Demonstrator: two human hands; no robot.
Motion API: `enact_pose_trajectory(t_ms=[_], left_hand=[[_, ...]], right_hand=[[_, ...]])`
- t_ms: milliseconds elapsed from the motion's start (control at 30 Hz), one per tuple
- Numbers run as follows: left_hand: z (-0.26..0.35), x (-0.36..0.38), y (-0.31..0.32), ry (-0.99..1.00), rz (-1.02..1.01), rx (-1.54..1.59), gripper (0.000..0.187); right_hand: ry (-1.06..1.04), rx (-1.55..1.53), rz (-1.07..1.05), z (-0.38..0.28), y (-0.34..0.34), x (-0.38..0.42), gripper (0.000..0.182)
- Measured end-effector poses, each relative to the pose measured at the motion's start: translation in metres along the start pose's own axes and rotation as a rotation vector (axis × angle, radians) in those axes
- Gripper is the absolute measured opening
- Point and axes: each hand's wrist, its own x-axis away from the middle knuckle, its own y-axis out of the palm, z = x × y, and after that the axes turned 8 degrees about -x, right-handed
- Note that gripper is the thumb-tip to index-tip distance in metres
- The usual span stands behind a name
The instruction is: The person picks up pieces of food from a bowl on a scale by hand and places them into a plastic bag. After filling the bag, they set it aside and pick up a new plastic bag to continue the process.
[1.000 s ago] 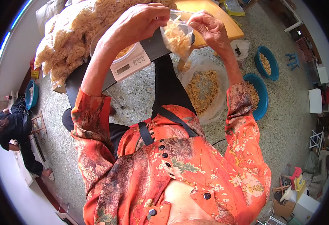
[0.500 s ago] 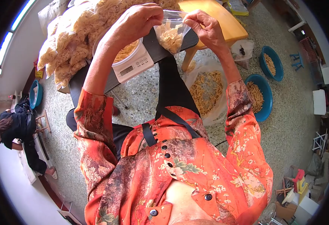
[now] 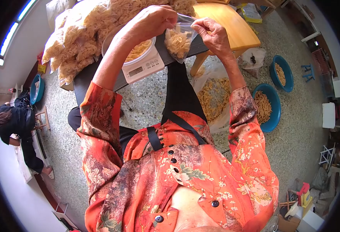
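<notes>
A clear plastic bag (image 3: 178,41) partly filled with pale, flat snack strips hangs between my hands at the top of the view. My left hand (image 3: 157,20) is closed on the bag's upper left edge, its fingertips partly hidden. At the upper right corner my right hand (image 3: 213,34) pinches the bag between thumb and fingers. Under my left forearm stands a white kitchen scale (image 3: 144,70) with a digital display. A white bowl (image 3: 151,48) of the same strips rests on it, partly covered by my arm.
Many filled bags (image 3: 85,33) are heaped on the dark table (image 3: 85,86). A yellow wooden stool (image 3: 232,25) stands right of it. On the floor lie an open plastic sack (image 3: 215,101) of snacks and blue basins (image 3: 275,110). Another person (image 3: 19,123) sits at far left.
The bag's mouth has been drawn out between my hands, its top edge now stretched toward my right hand. The whole view has shifted slightly.
</notes>
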Motion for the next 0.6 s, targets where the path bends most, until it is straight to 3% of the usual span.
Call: enact_pose_trajectory(t_ms=[67,133,200,433,500,600], left_hand=[[0.001,0.003,-0.002,0.011,0.063,0.045,0.010],[0.012,0.000,-0.028,-0.078,-0.035,0.138,0.008],[0.009,-0.002,-0.033,-0.074,-0.012,0.153,0.008],[0.002,0.007,-0.031,-0.090,-0.044,0.189,0.007],[0.009,0.010,-0.042,-0.188,0.157,0.262,0.006],[0.004,0.022,-0.056,-0.303,0.281,0.284,0.009]], right_hand=[[0.018,-0.033,-0.002,-0.002,0.002,0.002,0.011],[0.031,-0.072,-0.016,-0.008,0.001,-0.003,0.011],[-0.193,0.056,0.003,-0.015,-0.002,-0.008,0.011],[-0.200,0.131,0.074,-0.017,0.023,0.001,0.011],[-0.229,0.137,0.120,-0.014,0.021,-0.005,0.012],[-0.187,0.098,0.241,-0.029,0.017,-0.018,0.012]])
